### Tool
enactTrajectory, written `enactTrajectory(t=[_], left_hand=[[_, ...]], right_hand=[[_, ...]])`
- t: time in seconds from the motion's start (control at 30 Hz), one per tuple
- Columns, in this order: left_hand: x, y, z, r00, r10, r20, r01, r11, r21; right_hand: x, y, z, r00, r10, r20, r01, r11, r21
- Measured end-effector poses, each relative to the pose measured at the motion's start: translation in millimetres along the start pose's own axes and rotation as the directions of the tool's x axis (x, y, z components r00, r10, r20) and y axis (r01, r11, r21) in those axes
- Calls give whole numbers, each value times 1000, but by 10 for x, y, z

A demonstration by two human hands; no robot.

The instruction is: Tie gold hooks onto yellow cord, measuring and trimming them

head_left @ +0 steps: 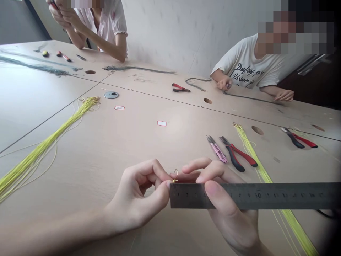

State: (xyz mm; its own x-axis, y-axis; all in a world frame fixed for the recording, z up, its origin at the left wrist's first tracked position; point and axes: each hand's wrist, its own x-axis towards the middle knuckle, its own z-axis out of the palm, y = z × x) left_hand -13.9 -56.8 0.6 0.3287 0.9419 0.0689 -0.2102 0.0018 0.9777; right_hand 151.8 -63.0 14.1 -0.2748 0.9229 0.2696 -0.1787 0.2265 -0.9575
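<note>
My left hand (pixel 141 193) pinches a small gold clasp (pixel 175 175) between thumb and forefinger, just past the left end of a dark metal ruler (pixel 266 195). My right hand (pixel 226 202) grips that ruler, thumb on its front face, fingers behind it. The ruler runs out to the right, level, above the table. The clasp sits at the ruler's zero end, touching or almost touching my right fingertips.
Pink snips (pixel 217 148) and red-handled pliers (pixel 239 156) lie beyond my right hand. Yellow cord bundles lie at the left (pixel 48 142) and right (pixel 255 160). Two people sit across the wooden table (pixel 106 142), each with more pliers (pixel 299 138) and grey cords.
</note>
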Motion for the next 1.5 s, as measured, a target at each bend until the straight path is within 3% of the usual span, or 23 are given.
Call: enactTrajectory(t=[0.53, 1.5], left_hand=[[-8, 76, 15, 1000, 25, 11, -25, 998, 53], [-24, 79, 8, 1000, 5, 8, -5, 1000, 2]], right_hand=[[4, -76, 33, 999, -5, -36, 9, 994, 113], [-4, -84, 35, 998, -1, -66, 7, 996, 91]])
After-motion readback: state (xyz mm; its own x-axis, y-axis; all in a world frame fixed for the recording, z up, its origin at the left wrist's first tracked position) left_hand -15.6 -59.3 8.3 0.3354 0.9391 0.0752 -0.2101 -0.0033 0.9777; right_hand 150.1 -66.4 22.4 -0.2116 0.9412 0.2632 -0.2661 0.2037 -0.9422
